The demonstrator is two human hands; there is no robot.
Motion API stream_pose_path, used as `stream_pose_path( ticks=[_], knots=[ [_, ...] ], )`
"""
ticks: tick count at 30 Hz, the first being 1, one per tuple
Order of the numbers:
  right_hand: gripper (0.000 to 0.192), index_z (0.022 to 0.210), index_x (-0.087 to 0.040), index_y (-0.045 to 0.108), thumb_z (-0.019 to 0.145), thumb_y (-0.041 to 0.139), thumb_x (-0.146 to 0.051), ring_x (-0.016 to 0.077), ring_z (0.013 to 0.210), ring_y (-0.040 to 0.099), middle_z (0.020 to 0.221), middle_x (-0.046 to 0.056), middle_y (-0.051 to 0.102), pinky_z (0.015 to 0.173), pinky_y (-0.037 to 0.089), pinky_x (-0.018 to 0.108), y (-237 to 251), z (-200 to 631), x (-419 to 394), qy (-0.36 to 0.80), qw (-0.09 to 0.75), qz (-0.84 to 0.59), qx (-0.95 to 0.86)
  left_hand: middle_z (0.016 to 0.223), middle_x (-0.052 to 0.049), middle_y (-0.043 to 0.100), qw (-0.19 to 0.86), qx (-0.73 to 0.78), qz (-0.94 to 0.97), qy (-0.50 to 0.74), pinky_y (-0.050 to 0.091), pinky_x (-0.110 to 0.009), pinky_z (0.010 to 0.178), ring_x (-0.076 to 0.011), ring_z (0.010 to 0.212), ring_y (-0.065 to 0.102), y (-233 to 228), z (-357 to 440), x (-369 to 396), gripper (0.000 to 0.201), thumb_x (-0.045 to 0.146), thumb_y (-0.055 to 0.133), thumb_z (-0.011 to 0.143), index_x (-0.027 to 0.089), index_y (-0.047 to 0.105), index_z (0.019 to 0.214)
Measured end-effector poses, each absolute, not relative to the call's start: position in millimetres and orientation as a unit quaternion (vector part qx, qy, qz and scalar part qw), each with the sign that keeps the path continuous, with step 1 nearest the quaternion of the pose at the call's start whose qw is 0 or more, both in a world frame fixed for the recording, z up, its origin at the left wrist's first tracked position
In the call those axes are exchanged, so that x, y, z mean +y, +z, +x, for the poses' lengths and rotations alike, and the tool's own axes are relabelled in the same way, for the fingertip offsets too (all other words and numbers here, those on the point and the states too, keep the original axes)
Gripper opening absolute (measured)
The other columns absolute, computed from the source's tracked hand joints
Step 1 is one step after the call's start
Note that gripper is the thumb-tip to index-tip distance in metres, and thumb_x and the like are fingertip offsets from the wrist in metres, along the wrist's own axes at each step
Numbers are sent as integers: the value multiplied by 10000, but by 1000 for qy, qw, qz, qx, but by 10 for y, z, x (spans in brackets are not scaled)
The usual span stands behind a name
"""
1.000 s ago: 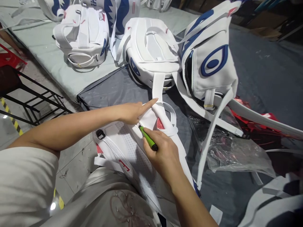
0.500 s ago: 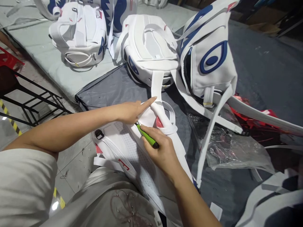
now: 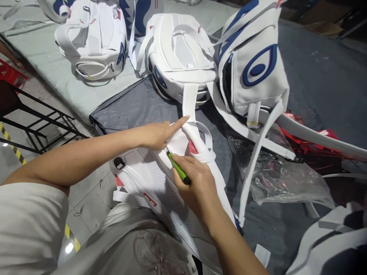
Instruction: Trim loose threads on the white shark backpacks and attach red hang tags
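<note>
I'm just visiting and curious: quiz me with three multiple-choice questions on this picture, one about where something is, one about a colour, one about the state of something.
1. Where does the left hand rest?
A. on the black metal frame
B. on a white strap of the near backpack
C. inside the plastic bag

2. What colour is the tool in the right hand?
A. green with a black end
B. red
C. blue

3. How is the left index finger held?
A. curled into a fist
B. hidden under the bag
C. stretched out straight along the strap

Answers:
1 B: the hand presses the strap of the near backpack.
2 A: the tool is green, black at its rear end.
3 C: the finger points out along the strap.
</note>
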State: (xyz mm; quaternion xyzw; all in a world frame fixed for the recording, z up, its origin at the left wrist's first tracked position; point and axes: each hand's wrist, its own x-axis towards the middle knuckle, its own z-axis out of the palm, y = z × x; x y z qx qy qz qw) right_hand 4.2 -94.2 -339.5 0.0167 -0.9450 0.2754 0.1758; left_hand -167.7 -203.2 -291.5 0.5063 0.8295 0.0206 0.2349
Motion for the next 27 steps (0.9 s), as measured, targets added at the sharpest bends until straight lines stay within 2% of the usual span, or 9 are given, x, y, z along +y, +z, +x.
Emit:
stream_pose_path(
  ticks=[3,7,11,15,19,24,27],
  knots=[
    [331,1170,-167,691,864,568,-143,258,968,706,1103,101,748,788,559,392,-3378,50,-988,263,206,20,-943,1173,-115,599,236,831,504,18,436,-247,692,-200,882,635,-2924,-1678,-2030,948,164,482,872,248,-154,1570],
    [313,1141,-183,698,860,566,-144,246,909,709,1025,90,760,761,552,378,-3382,28,-1011,251,201,1,-947,1185,-110,598,235,834,499,18,430,-244,684,-199,879,638,-2927,-1682,-2037,952,167,486,879,267,-165,1567],
    [316,1175,-182,686,893,545,-167,238,988,706,1119,85,749,813,565,370,-3402,18,-993,298,206,32,-932,1160,-108,600,228,830,509,17,423,-249,663,-202,865,643,-2937,-1686,-2051,936,175,473,882,259,-157,1570],
    [311,1171,-184,694,898,545,-183,248,973,711,1107,94,752,811,566,384,-3411,37,-981,275,201,17,-940,1160,-113,608,223,830,511,26,429,-264,670,-216,872,646,-2943,-1683,-2061,921,185,458,883,261,-147,1574],
    [323,1191,-183,685,907,532,-194,243,997,712,1144,91,746,836,560,371,-3449,11,-967,307,199,31,-930,1169,-113,617,229,834,502,23,447,-277,694,-222,876,655,-2943,-1712,-2061,932,182,459,873,269,-149,1574],
    [326,1176,-178,699,888,548,-169,212,953,714,1114,86,753,867,534,322,-3359,5,-1094,364,156,-13,-918,1344,-157,580,219,829,512,51,500,-321,842,-271,1066,662,-2956,-1697,-2118,953,213,492,849,242,-109,1588],
    [229,1024,-189,739,850,591,-176,209,793,705,897,54,768,769,522,308,-3178,82,-1074,345,109,-43,-931,1487,-168,493,201,838,501,81,503,-357,943,-305,1209,617,-3018,-1712,-2179,935,267,509,839,214,-29,1603]
  ],
)
